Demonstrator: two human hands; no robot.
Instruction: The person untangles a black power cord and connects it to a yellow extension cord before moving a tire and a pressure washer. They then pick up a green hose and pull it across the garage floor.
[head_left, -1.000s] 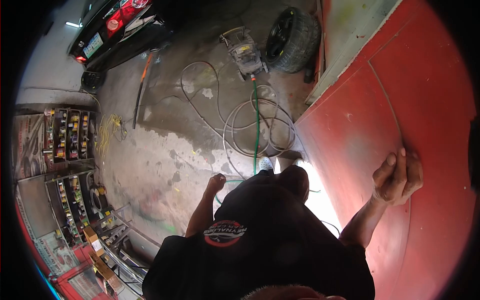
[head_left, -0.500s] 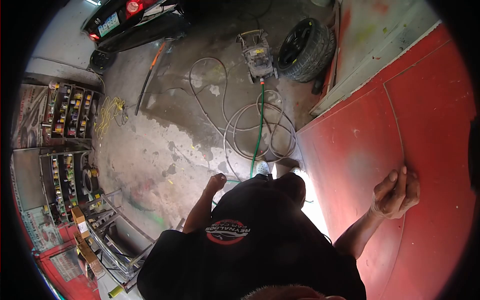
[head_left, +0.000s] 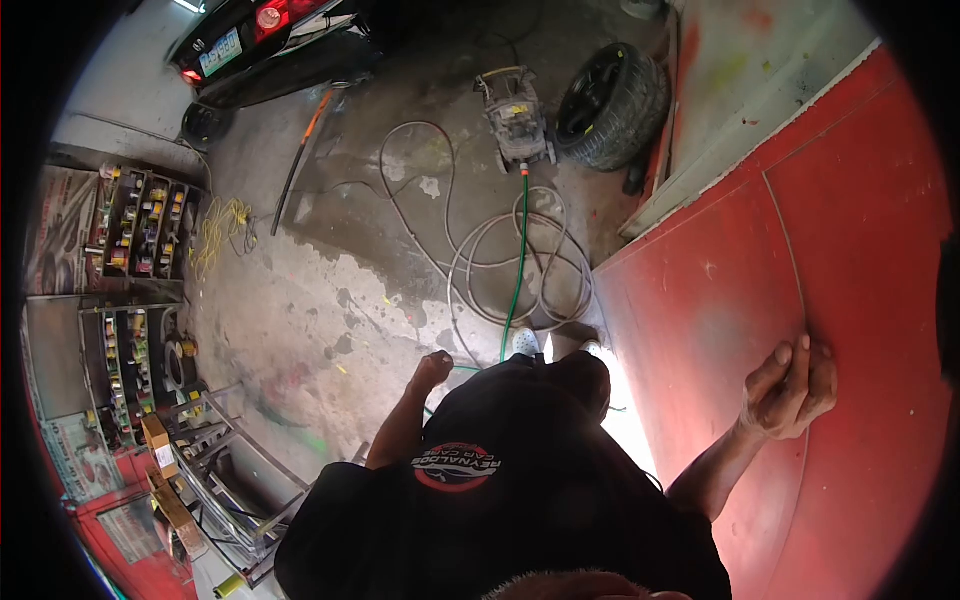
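Note:
My left hand [head_left: 432, 371] hangs at my left side with its fingers curled closed. Whether anything is in it, I cannot make out. A thin green line, likely hose, shows on the floor beside that hand. Against the large red door panel [head_left: 700, 290] on my right, my right hand [head_left: 792, 388] has its fingers bent and drawn together. It is at a thin curved seam or cord [head_left: 792, 245] running down the panel. What those fingers hold, if anything, is hidden.
A pressure washer [head_left: 516, 115] with a green hose [head_left: 523, 230] stands ahead, near coiled grey hose [head_left: 455, 275] and a wheel [head_left: 612, 105]. At upper left are a black car [head_left: 255, 50] and an orange-handled bar [head_left: 305, 155]. Stocked shelves [head_left: 148, 222] and a metal frame [head_left: 250, 450] line the left.
The view has shifted very slightly, so the floor items sit a little lower. Both hands keep nearly the same place and pose.

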